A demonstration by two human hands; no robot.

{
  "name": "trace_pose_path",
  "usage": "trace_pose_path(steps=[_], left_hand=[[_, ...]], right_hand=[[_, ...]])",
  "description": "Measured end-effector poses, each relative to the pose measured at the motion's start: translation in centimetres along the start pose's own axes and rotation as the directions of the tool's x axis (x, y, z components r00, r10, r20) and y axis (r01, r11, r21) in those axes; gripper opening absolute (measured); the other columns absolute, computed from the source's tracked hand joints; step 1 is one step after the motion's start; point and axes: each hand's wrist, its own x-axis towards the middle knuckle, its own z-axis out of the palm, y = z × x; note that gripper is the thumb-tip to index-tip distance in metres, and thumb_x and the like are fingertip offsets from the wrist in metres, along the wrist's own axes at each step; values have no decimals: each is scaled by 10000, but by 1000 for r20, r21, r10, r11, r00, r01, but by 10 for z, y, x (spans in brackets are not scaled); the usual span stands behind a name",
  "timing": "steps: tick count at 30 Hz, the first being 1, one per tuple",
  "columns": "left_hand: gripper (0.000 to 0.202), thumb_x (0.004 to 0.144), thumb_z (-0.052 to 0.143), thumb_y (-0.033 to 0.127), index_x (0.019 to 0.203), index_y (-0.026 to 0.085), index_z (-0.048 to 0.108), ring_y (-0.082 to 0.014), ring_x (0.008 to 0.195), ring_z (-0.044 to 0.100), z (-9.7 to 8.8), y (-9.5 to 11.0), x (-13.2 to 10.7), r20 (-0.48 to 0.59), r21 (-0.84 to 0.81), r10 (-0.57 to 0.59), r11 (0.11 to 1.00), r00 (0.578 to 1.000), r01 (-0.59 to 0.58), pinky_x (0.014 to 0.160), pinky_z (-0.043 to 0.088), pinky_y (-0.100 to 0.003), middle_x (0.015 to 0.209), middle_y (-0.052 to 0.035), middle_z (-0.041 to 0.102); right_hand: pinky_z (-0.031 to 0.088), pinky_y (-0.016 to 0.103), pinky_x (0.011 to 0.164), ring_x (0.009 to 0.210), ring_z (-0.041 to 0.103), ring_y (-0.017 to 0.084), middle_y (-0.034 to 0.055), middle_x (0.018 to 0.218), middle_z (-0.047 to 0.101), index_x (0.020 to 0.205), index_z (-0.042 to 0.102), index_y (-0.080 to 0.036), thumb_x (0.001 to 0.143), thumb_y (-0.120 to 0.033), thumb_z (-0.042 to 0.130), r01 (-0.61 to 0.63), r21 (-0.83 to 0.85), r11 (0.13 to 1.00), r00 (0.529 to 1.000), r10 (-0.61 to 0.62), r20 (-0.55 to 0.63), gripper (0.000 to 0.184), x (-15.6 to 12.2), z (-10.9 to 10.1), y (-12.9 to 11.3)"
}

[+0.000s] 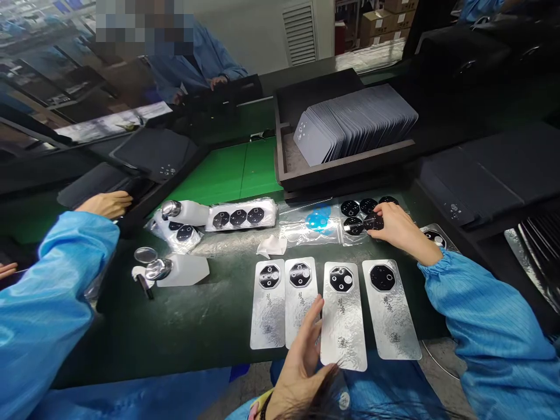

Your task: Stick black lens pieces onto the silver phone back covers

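Note:
My left hand (300,364) grips a silver phone back panel (343,321) by its left edge and lower end, tilting it slightly at the table's front edge. The panel has a black octagonal camera piece at its top. My right hand (396,230) reaches over the table with thumb and fingers pinched on a black round camera piece (373,220), at a clear sheet of similar black pieces (353,226). Two more silver panels (268,306) lie side by side to the left of the held one. Another silver panel (392,312) lies to its right.
White pump bottles (184,270) and a bagged stack of black pieces (238,217) are at left. A crumpled white tissue (272,245) lies mid-table. Behind stands a tray (350,167) of dark panels (363,122). A co-worker's hand (105,204) reaches in at left; another person sits opposite.

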Motion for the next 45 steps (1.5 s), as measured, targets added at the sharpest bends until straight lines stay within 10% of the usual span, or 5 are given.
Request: trace_pose_path(steps=[8, 18, 45], left_hand=[[787, 662, 825, 371, 1370, 376, 482, -320, 1079, 647, 8, 3, 20, -122, -17, -85, 996, 989, 83, 893, 548, -456, 1509, -98, 412], [1052, 677, 792, 295, 1514, 309, 156, -320, 1257, 540, 34, 24, 39, 25, -52, -153, 987, 988, 154, 1036, 456, -465, 1422, -107, 529], [917, 679, 698, 221, 1487, 278, 270, -306, 1349, 450, 43, 26, 40, -70, -67, -30, 997, 997, 25, 1105, 414, -427, 1447, -65, 511]], right_hand=[[504, 511, 843, 981, 595, 355, 122, 964, 632, 929, 571, -184, 661, -341, 681, 14, -4, 1000, 999, -14, -33, 329, 2, 5, -2], [509, 500, 843, 1005, 588, 356, 124, 979, 603, 964, 591, -171, 661, -315, 669, 21, -20, 1000, 999, -22, -49, 345, 1, 6, -3], [525, 481, 794, 942, 613, 326, 110, 974, 633, 936, 610, -195, 731, -337, 629, 95, -27, 995, 987, -98, -130, 251, -4, 11, 1]])
